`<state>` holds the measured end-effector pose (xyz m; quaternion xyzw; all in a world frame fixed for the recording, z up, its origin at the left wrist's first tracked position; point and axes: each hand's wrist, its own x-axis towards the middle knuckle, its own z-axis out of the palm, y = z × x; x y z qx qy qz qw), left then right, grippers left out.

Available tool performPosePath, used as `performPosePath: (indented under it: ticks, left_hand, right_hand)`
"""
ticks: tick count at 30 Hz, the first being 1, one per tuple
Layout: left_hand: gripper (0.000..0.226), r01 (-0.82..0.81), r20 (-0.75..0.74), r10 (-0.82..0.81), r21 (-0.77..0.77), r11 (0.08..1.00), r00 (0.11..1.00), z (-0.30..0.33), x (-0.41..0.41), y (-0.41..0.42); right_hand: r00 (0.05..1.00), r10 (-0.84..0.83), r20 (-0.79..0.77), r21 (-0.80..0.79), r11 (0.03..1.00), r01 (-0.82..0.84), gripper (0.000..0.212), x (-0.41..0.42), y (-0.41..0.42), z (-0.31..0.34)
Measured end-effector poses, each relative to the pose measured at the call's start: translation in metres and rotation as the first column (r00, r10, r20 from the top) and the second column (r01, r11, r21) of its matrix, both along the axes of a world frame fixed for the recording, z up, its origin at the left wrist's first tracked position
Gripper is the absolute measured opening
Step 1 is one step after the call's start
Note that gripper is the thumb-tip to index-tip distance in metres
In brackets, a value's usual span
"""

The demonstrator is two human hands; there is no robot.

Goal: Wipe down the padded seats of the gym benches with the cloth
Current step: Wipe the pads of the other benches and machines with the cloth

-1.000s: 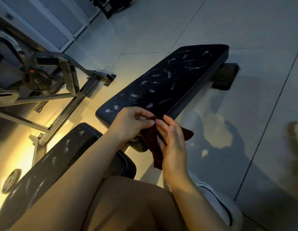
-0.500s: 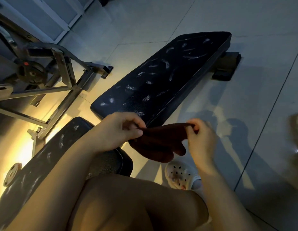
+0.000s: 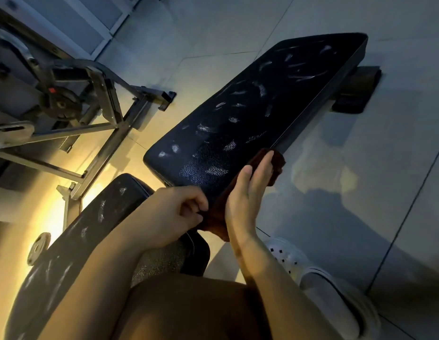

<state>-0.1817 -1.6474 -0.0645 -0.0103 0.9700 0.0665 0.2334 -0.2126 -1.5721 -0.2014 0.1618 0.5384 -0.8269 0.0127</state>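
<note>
The right hand (image 3: 248, 192) lies over the dark red cloth (image 3: 275, 163), hiding most of it; only its far end and a strip by the left hand (image 3: 174, 214) show. The near bench (image 3: 73, 244) runs out past the bottom left corner, its near end behind the forearm. The metal frame (image 3: 96, 114) is cut by the left edge. The white shoe (image 3: 311, 273) blurs toward the bottom right corner.

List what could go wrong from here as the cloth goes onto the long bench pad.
1. The cloth lies bunched along the pad's edge, pinched only at its near end by the left hand, with the right hand flat against it; it may slip to the floor.
2. The bench pad looks cracked, with many white marks; rubbing might lift flakes.
3. The white shoe sits close beside the bench, an awkward stance for reaching the far end.
</note>
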Motion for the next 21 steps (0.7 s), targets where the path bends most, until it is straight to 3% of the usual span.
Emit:
performPosePath:
  ticks: [6,10,13,18,21]
  left_hand:
    - [0.016,-0.058,-0.123,0.064,0.045,0.997,0.99,-0.016,-0.009,-0.007]
    - [0.048,-0.145,-0.355,0.168,0.09,0.985,0.92,-0.021,-0.008,-0.011]
    - [0.05,-0.185,-0.36,0.216,0.117,0.976,0.908,-0.022,0.001,-0.014]
    - [0.053,-0.25,-0.408,0.275,0.113,0.961,0.871,-0.023,0.008,-0.007]
    - [0.056,-0.219,-0.415,0.226,0.065,0.974,0.881,-0.022,-0.001,0.007]
  right_hand:
    - [0.994,-0.029,-0.101,0.134,0.99,0.043,0.058,-0.031,0.011,-0.016]
    - [0.989,-0.136,-0.055,0.126,0.982,0.142,0.064,-0.108,0.044,-0.033]
    - [0.983,-0.183,0.009,0.028,0.983,0.183,0.067,-0.144,0.06,-0.045]
    - [0.991,-0.115,0.072,0.038,0.993,0.113,0.062,-0.127,0.053,-0.039]
    - [0.999,-0.038,-0.001,0.072,0.997,0.038,0.066,-0.07,0.027,-0.033]
